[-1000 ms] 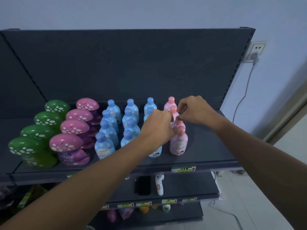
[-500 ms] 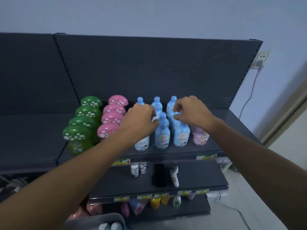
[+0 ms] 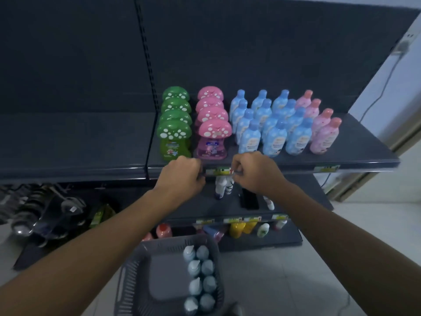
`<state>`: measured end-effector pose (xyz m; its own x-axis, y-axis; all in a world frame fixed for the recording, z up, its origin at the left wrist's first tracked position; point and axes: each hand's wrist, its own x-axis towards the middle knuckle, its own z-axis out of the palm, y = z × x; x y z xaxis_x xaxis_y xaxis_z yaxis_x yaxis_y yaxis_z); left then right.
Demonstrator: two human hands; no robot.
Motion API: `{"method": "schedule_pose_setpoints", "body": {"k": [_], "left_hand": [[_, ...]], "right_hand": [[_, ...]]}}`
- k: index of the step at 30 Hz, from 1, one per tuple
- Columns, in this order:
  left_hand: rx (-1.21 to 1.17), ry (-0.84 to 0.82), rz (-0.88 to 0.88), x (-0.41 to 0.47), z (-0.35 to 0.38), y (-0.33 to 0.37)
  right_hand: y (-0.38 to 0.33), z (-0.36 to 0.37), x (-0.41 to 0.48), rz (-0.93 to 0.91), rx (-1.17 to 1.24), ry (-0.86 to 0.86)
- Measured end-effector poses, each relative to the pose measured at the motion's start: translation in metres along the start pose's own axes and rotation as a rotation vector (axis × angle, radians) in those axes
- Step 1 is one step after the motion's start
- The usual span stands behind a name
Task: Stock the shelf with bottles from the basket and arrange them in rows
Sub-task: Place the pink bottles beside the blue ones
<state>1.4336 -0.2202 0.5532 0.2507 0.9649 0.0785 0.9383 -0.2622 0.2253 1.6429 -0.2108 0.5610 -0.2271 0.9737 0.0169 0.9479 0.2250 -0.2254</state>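
Left hand [image 3: 182,176] and right hand [image 3: 255,174], fingers curled, at shelf [image 3: 355,159] front edge, either side of price label [image 3: 218,171]; can't tell if pinching it. Blue bottles [image 3: 274,140], pink bottles [image 3: 323,137] in rows on shelf; pale bottles [image 3: 200,272] in basket [image 3: 134,272] below

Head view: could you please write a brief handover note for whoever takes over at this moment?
Left hand and right hand: fingers curled, no bottle held, at the front edge of the shelf.
Done: green mushroom bottles, pink mushroom bottles, blue bottles and pink bottles stand in rows on it.
Left: about eight pale bottles wait in the basket on the floor.
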Motion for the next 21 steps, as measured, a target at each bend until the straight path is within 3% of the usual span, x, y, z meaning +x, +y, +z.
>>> {"method": "schedule_pose_setpoints", "body": {"k": [12, 21], "left_hand": [[-0.046, -0.326, -0.226, -0.054, 0.131, -0.066], [-0.065, -0.439, -0.270, -0.078, 0.257, -0.084]], "right_hand": [[-0.017, 0.140, -0.019, 0.048, 0.047, -0.274], [-0.005, 0.262, -0.028, 0.066, 0.014, -0.448]]}}
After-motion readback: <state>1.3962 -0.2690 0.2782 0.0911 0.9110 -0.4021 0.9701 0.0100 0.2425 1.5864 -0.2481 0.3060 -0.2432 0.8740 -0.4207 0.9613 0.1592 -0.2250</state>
